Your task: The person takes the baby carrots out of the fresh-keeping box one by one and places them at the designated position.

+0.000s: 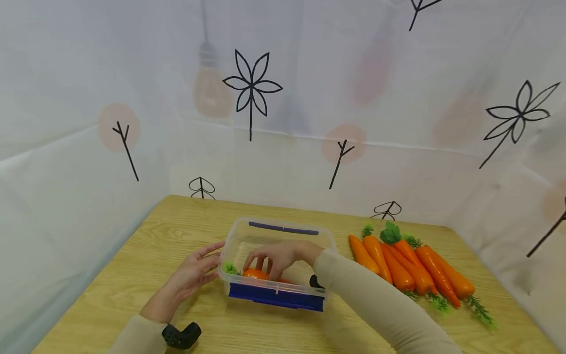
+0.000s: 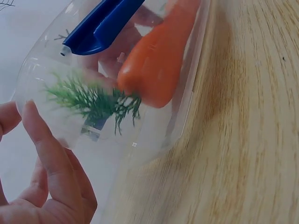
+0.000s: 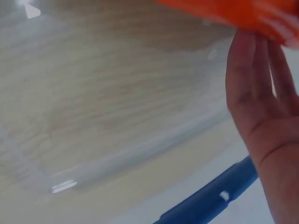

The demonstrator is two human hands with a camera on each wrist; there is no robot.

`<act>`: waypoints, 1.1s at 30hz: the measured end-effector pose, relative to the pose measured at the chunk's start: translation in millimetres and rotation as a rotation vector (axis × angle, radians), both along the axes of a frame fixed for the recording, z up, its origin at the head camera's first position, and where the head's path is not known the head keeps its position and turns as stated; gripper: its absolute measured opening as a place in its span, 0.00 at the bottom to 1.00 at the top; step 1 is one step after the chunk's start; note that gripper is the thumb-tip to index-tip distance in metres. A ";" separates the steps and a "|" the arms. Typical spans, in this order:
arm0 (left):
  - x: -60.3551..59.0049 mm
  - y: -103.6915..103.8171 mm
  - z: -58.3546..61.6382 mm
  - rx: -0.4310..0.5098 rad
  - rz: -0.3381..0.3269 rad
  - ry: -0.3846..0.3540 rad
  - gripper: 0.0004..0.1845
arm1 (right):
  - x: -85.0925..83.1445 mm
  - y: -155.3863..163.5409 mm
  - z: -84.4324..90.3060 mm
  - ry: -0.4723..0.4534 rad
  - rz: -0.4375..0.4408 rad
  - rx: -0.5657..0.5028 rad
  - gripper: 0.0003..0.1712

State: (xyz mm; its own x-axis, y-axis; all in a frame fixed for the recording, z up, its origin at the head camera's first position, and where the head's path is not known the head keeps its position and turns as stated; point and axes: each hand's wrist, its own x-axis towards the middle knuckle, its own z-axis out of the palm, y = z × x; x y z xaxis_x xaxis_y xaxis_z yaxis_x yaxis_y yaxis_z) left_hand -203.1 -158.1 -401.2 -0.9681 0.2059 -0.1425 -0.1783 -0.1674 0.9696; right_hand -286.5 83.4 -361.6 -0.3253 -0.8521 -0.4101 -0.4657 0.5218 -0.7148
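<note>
A clear plastic box [image 1: 276, 286] with blue side latches [image 2: 100, 30] stands on the table. Inside it, along the near wall, lies a glossy orange carrot [image 1: 255, 274] with green leaves [image 2: 88, 100] at its left end. My right hand [image 1: 283, 256] reaches down into the box and holds this carrot, fingers on its far side; the thumb is hidden in the right wrist view. My left hand [image 1: 194, 270] is at the box's left wall, fingertips touching near its corner, fingers fairly straight and holding nothing.
Several more orange carrots [image 1: 400, 269] with green tops lie side by side to the right of the box, beyond my right forearm. The wooden table [image 1: 177, 221] ends at a white patterned curtain [image 1: 287, 172] behind and at the sides.
</note>
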 end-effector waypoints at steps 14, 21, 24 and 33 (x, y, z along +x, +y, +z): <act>-0.5 1.8 0.3 -0.014 -0.004 0.004 0.32 | -6.2 10.2 10.0 0.129 -0.224 0.067 0.38; 0.0 2.4 0.8 -0.016 0.008 -0.010 0.33 | -6.7 24.5 34.2 0.131 -0.270 -0.141 0.39; -0.3 2.6 1.1 -0.011 0.004 -0.011 0.33 | -2.9 33.2 45.7 0.108 -0.295 -0.230 0.39; 1.0 0.9 1.4 -0.008 0.002 -0.010 0.33 | 11.2 52.5 63.0 0.219 -0.357 -0.467 0.40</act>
